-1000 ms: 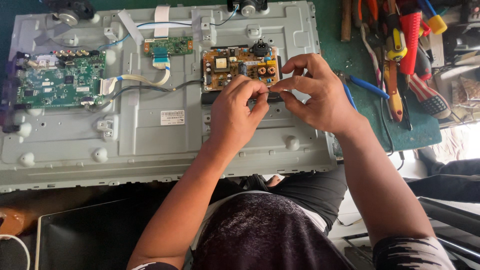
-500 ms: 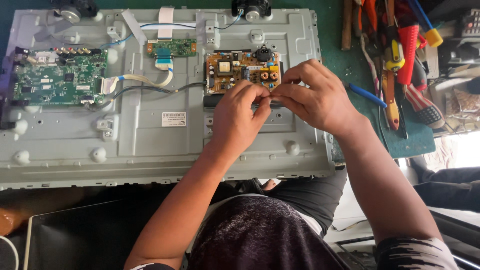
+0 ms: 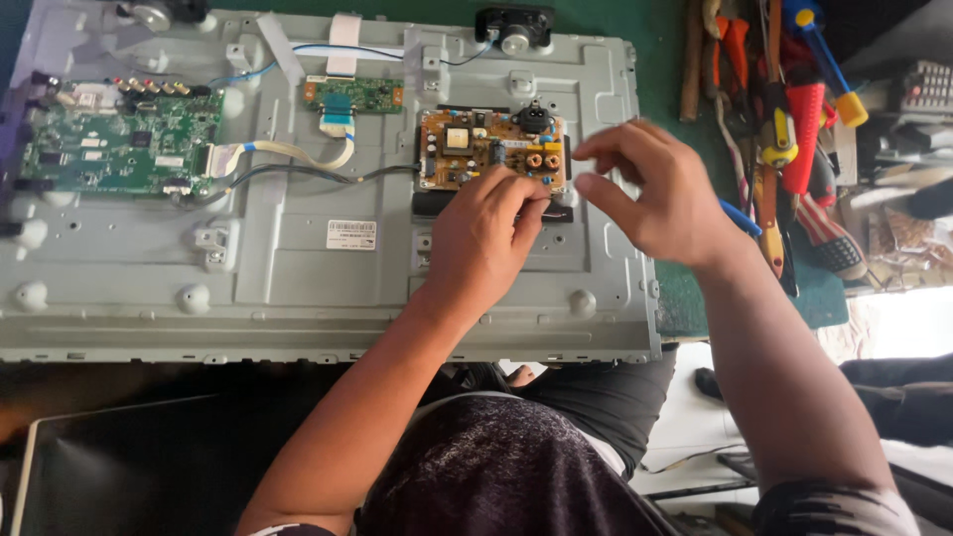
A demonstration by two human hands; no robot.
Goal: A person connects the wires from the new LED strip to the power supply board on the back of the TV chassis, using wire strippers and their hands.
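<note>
A brown power board (image 3: 476, 149) is mounted near the top middle of a grey metal television back panel (image 3: 298, 278). My left hand (image 3: 486, 238) rests at the board's lower right edge. Its fingers are curled together and the fingertips touch the board's rim; whatever lies under them is hidden. My right hand (image 3: 650, 194) hovers just right of the board with its fingers spread and nothing in it. A black cable (image 3: 298, 174) runs from the board's left side toward a green main board (image 3: 119, 139) at the far left.
A small green board (image 3: 352, 94) with a flat ribbon sits at the top middle, and a black speaker (image 3: 511, 30) above the panel. Several hand tools (image 3: 784, 119) with red and yellow handles lie on the green mat at right. A dark screen (image 3: 119, 467) is at lower left.
My hands were pinched together over the board's lower right corner. The right hand has since pulled away to the right and spread its fingers; the left hand stays at the board's edge.
</note>
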